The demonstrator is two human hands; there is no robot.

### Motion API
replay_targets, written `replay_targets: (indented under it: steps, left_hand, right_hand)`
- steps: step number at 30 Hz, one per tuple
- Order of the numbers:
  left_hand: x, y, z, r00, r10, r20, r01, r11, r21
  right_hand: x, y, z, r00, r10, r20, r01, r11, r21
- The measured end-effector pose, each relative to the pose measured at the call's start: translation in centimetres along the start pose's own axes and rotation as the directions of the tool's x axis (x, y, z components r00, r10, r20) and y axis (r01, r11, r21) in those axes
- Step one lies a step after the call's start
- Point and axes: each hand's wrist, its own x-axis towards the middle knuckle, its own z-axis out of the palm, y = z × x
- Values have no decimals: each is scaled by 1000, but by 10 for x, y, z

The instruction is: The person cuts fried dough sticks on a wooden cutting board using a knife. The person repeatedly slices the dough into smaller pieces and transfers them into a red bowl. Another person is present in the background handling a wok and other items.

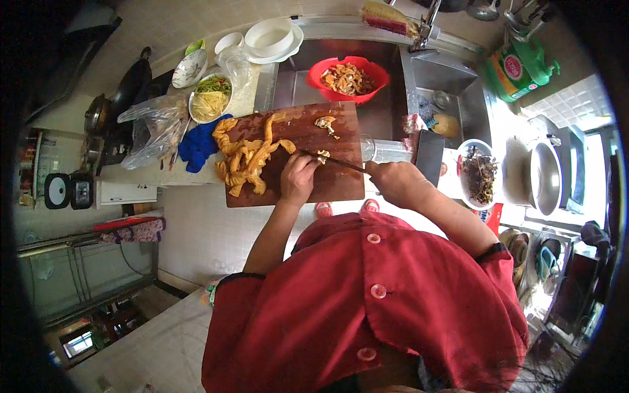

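Observation:
My right hand (399, 182) grips the handle of a kitchen knife (344, 164), whose blade points left across a wooden cutting board (339, 184). Close to the blade's tip, my left hand (298, 181) presses with bent fingers on the end of a golden-brown strip (285, 146) that looks like fried dough. A heap of similar twisted strips (248, 162) covers the board's left side. One cut piece (323, 156) lies against the blade, and more cut bits (325, 124) rest near the far edge. The fingertips of my left hand are partly hidden.
Behind the board, a red basin (314, 78) of cut pieces stands in the steel sink (295, 91). To the left are a blue cloth (199, 145), a plastic bag (157, 130) and a bowl of shredded vegetables (211, 100). A phone (429, 158) and a bowl of dark dried food (477, 174) lie right.

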Motion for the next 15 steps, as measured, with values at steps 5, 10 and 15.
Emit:
replay_targets:
  steps: [5, 10, 15]
  left_hand:
    - [-8, -2, 0, 998, -48, 33, 47, 998, 44]
    - [-18, 2, -8, 999, -17, 36, 18, 999, -26]
    - [-19, 8, -14, 999, -16, 31, 18, 997, -73]
  right_hand:
    - [31, -26, 34, 1000, 5, 19, -4, 998, -62]
    - [31, -25, 55, 999, 24, -35, -22, 999, 35]
    - [8, 10, 39, 986, 166, -29, -145, 923, 357]
